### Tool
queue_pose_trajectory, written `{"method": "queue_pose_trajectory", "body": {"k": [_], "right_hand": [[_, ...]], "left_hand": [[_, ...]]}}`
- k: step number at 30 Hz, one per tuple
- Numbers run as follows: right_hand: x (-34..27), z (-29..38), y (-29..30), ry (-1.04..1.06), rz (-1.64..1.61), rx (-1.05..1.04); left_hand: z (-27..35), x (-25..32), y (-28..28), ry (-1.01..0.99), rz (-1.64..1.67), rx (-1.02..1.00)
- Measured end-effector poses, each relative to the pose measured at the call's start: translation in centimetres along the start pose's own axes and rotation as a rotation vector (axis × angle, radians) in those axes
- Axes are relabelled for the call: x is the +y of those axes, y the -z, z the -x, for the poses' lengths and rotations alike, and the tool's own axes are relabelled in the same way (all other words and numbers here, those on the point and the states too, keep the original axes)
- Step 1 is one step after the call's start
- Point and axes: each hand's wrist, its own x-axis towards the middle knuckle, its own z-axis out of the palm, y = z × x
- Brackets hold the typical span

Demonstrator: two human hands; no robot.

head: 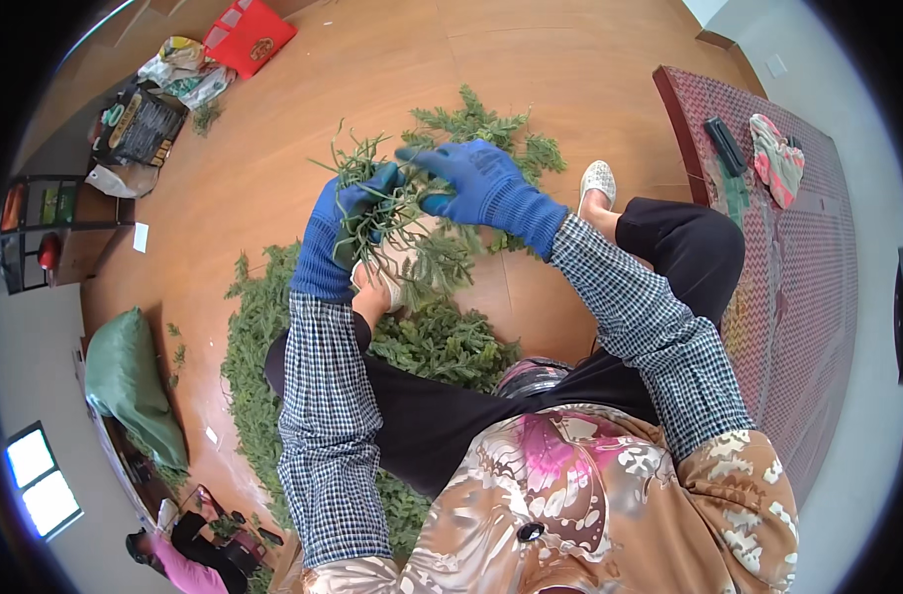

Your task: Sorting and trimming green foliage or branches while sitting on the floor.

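My left hand [329, 241], in a blue knitted glove with a darker coated palm, is closed around a bunch of artificial green sprigs [370, 215]. Thin green stems stick up and out of its grip, and a leafy spray [444, 260] hangs below on the right. Close beside the bunch is my right hand [489, 185], gloved alike. Its thumb and forefinger are apart at the edge of the greenery. Beyond the hands lies loose artificial pine foliage [481, 122] on the floor. A large heap of the same foliage [444, 345] spreads around my left leg.
On the right, a low patterned platform [793, 245] bears a dark case [725, 146] and a cloth [777, 160]. A red bag [249, 37], plastic bags [188, 70] and a black box [143, 126] stand upper left. Lower left are a green sack [136, 379] and another person [188, 560].
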Motion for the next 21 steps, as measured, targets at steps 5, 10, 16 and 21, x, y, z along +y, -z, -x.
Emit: {"method": "queue_pose_trajectory", "body": {"k": [5,10,16,21], "right_hand": [[0.7,0.0,-0.9,-0.114,-0.066,-0.015],[2.2,0.1,-1.8,-0.121,-0.863,0.011],[3.6,0.7,0.5,-0.061,-0.353,0.181],[4.7,0.0,-0.1,-0.064,0.322,0.196]], "left_hand": [[0.3,-0.8,0.5,-0.205,-0.146,-0.057],[0.3,-0.6,0.7,0.009,-0.209,0.019],[0.6,-0.7,0.2,-0.019,-0.291,-0.101],[2.1,0.3,-2.6,0.095,-0.221,-0.251]]}}
